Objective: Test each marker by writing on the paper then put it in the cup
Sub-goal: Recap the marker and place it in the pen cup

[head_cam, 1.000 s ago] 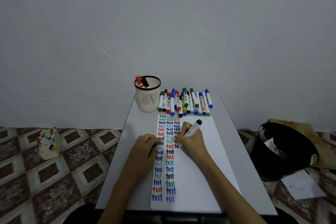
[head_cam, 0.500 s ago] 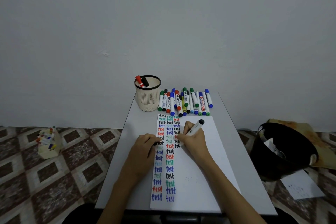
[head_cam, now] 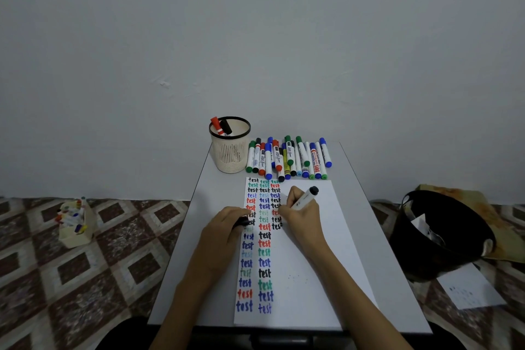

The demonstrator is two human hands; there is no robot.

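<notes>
Our right hand (head_cam: 301,214) grips the marker (head_cam: 306,196), our left hand (head_cam: 224,226) curls round a dark cap (head_cam: 240,222); our palm may smear the fresh writing (head_cam: 276,226).

one cup (head_cam: 230,154), two markers (head_cam: 216,124) (head_cam: 226,127) inside, two hands (head_cam: 224,226) (head_cam: 301,214)

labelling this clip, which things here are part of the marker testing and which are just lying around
In the job: marker in the right hand, cap in the left hand, paper, cup, row of markers, table.
Lying about: bin, box on the floor, loose sheet by the bin.
</notes>
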